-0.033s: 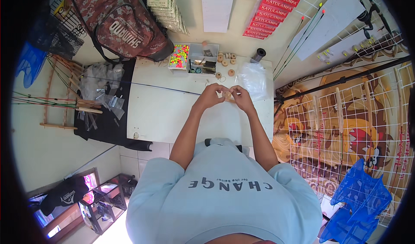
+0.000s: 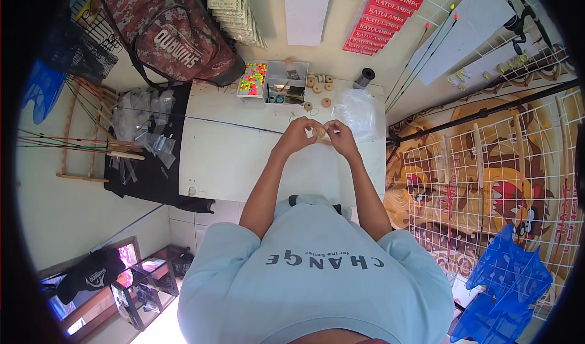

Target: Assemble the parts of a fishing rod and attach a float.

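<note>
Over the white table (image 2: pixel 244 167), my left hand (image 2: pixel 296 137) has its thumb and fingers closed round a small round wooden spool (image 2: pixel 319 133). My right hand (image 2: pixel 341 138) is just to its right, fingertips pinched together at the spool's edge. Whatever is in that pinch is too small to make out. Beneath the hands lies a thin dark rod (image 2: pixel 231 124), running out to the left. Several more wooden spools (image 2: pixel 328 87) sit beyond my hands, along with a loose thin ring (image 2: pixel 314 111).
A divided organizer box (image 2: pixel 286 93) with bright beads stands at the back. Beside it are a dark cylinder (image 2: pixel 364 78) and clear plastic bags (image 2: pixel 354 115). A camouflage bag (image 2: pixel 177 45) leans at back left; small packets (image 2: pixel 149 118) lie on black cloth. Wire grid (image 2: pixel 475 179) stands right.
The spool has turned slightly between my fingers and shows more of its face. My right fingertips have shifted a little; the arms stay in place.
</note>
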### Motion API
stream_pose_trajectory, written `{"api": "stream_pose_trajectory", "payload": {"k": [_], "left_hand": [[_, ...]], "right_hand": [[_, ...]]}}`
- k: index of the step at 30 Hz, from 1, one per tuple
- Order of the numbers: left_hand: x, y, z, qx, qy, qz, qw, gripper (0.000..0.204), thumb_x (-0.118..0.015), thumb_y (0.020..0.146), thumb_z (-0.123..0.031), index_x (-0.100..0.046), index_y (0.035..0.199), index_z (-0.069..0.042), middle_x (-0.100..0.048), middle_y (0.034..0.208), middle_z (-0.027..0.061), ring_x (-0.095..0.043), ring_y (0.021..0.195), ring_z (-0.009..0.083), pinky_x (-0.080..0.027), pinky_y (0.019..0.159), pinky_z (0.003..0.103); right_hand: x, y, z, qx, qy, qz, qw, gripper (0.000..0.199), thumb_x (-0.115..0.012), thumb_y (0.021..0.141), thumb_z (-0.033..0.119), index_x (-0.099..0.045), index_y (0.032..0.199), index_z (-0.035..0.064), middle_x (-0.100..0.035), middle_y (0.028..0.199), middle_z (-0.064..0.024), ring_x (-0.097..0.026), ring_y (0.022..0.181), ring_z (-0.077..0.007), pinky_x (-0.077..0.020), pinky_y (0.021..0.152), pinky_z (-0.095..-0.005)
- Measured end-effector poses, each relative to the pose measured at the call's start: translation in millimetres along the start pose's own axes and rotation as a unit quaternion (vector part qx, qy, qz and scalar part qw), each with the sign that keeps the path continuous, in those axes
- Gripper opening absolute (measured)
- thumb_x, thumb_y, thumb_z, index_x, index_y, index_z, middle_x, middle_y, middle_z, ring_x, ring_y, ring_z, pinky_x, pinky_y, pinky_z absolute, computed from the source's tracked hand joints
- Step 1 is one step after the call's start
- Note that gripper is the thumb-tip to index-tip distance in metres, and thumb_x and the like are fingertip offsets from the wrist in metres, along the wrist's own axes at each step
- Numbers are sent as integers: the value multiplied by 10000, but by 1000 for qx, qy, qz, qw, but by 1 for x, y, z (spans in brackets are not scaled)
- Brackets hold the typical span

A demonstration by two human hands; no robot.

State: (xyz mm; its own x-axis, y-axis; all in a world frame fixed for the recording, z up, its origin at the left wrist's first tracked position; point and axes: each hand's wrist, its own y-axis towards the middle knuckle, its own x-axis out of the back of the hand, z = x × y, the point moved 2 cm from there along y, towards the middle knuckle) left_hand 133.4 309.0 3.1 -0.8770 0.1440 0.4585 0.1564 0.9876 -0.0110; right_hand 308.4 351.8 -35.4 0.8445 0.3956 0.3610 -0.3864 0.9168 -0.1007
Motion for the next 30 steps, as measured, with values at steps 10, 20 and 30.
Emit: {"api": "stream_pose_trajectory", "payload": {"k": [10, 20, 30], "left_hand": [[-10, 6, 11, 35, -56, -166, 984, 364, -692, 740, 2, -645, 1090, -84, -628, 1029, 92, -646, 862, 179, -536, 643, 262], [-15, 16, 6, 6, -117, -93, 989, 377, -676, 810, -27, -609, 1177, -84, -645, 1149, 71, -634, 1012, 179, -530, 775, 297], [-18, 18, 5, -10, -78, -108, 991, 399, -688, 802, -68, -603, 1187, -127, -647, 1160, 45, -602, 1053, 209, -492, 828, 348]], "right_hand": [[-1, -2, 15, 8, 76, -39, 996, 145, -572, 879, 59, -613, 1017, 37, -695, 892, -43, -632, 851, -99, -475, 693, -258], [5, 2, 10, 6, 129, -17, 991, 366, -545, 900, 49, -545, 1266, 71, -603, 1188, -69, -602, 942, -134, -490, 787, -266], [11, 4, 7, 42, 150, -7, 988, 434, -636, 858, 36, -532, 1279, 55, -548, 1193, -78, -602, 1015, -171, -502, 842, -280]]}}
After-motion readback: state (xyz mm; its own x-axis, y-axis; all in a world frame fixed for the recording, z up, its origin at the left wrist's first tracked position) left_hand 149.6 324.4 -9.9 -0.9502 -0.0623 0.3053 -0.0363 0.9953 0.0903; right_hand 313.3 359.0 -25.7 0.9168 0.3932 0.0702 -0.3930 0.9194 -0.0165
